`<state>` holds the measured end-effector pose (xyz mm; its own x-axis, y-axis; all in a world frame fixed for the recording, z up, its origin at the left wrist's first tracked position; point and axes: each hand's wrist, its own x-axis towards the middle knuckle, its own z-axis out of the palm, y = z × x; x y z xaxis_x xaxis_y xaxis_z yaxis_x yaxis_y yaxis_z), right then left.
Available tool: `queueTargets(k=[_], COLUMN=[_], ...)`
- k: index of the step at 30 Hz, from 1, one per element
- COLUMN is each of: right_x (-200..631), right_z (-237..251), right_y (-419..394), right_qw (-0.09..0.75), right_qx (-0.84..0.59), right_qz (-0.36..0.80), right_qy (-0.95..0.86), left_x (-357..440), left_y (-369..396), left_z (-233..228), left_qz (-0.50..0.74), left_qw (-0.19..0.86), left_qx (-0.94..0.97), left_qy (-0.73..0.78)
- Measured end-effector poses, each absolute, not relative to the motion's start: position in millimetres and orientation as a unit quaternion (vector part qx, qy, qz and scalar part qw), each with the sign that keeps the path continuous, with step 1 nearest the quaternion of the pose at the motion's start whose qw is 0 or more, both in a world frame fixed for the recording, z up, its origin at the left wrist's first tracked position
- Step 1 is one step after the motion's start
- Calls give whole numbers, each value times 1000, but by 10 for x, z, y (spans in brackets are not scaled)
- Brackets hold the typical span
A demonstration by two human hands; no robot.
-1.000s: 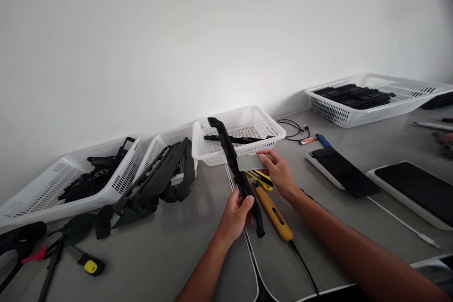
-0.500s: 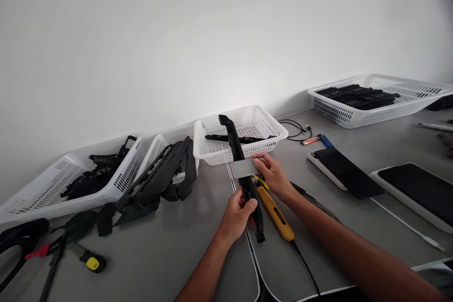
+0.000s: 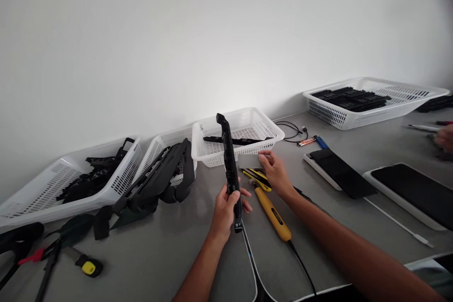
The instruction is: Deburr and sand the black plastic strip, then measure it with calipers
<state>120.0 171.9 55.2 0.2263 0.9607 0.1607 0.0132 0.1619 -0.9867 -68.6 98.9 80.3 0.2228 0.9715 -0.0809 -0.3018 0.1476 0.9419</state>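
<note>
No text, label, brand, number or sign could be read anywhere. The long yellow-handled tool [image 3: 273, 213] lying near the middle of the grey table carried a small dark mark on its handle, too blurred to make out.

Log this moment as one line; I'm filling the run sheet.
left hand: grips black strip, raised | right hand: on grey block on table | nearby: yellow tool, white basket

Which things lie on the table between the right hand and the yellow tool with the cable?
In the head view, a small yellow-and-black knife lies between the right hand and the yellow tool, beside the hand.
</note>
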Motion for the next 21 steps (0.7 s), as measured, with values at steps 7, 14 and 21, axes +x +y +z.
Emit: queueTargets(k=[7, 14, 21], right_x=[1140, 1154, 1304], right_z=[612, 751, 886], right_y=[1604, 1636, 1115], right_qw=[526, 451, 210], right_qx=[-459, -486, -598], right_qz=[370, 230, 185], right_qy=[-613, -713, -751], left_x=[-813, -828, -760], left_y=[1081, 1121, 1137], left_z=[889, 769, 628], left_qz=[591, 621, 560], left_qw=[582, 538, 577], left_qx=[391, 358, 368], left_qy=[399, 444, 467])
